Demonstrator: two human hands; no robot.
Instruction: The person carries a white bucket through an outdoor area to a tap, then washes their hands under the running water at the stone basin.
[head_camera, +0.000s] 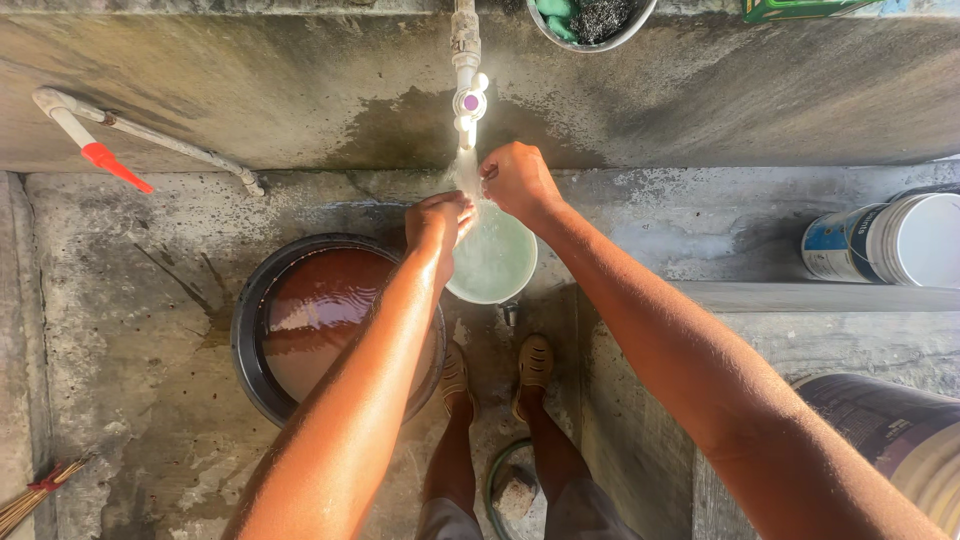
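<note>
A white tap (468, 95) on the concrete wall pours water down. My left hand (437, 218) and my right hand (517, 178) are under the stream, both with fingers curled. They hover above a pale green bowl (500, 265) full of water on the floor. Whether either hand holds something small I cannot tell. To the left of the bowl stands a black tub (252, 335) filled with brownish water, and my left forearm crosses over it.
A pipe with a red valve handle (112, 162) runs along the wall at left. A white bucket (880, 240) lies at right, another barrel (900, 430) at bottom right. A metal basin (590, 25) sits on the ledge above. My sandalled feet (500, 375) stand below beside a green hose (497, 475).
</note>
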